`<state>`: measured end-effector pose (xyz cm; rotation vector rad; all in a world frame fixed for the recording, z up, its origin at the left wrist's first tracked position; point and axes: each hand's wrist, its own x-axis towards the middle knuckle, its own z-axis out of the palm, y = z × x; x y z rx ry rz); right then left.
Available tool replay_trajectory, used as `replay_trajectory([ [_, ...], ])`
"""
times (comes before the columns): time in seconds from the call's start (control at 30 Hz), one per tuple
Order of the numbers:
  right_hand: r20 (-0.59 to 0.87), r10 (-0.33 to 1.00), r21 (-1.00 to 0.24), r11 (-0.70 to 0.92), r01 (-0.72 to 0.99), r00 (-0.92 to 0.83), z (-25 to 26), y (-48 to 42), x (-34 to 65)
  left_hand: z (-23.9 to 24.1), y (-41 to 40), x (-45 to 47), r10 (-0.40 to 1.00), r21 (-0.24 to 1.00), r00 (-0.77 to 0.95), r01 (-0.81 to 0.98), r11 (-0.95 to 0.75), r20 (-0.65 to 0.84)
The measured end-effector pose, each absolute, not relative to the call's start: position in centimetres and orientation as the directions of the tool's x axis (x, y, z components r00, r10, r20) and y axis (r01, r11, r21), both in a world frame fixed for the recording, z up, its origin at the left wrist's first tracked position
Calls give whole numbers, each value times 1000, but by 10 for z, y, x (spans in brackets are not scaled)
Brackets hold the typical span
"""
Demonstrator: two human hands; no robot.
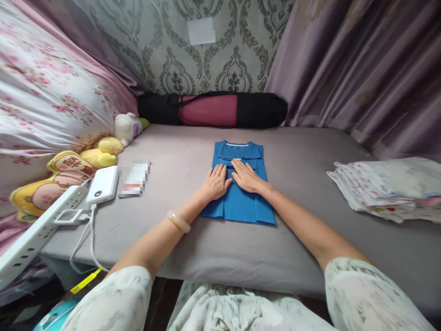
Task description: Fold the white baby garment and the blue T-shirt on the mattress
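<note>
A blue shirt (pixel 240 209) lies on the grey-covered surface, its sides folded inward and its neckline at the far end. My left hand (pixel 217 182) rests flat on the left part of the shirt, fingers stretched out. On the middle of the shirt, to the right of it, lies my right hand (pixel 246 176), palm down with fingers extended. Neither hand grips the cloth. Part of the shirt's middle is covered by my hands.
Folded patterned cloths (pixel 389 188) are stacked at the right. A black and maroon long bag (pixel 208 110) lies along the wall. Leftward are a white power bank (pixel 103 184) with cables, a power strip (pixel 34 239), a blurred packet (pixel 135 179) and plush toys (pixel 103 151).
</note>
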<state>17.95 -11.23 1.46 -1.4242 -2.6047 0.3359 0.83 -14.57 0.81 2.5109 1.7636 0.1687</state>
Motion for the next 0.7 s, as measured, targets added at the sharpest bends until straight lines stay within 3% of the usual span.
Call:
replay_trajectory([
  [0.13, 65, 865, -301, 492, 817, -497, 29, -155, 198, 23, -185, -8, 916, 122, 399, 908, -400, 35],
  [0.37, -52, 885, -294, 429, 854, -463, 31, -241, 221, 28, -252, -25, 836, 170, 549, 823, -543, 14],
  [0.7, -44, 882, -234, 447, 863, -469, 25, -248, 216, 25, -253, -21, 785, 174, 606, 766, -619, 126],
])
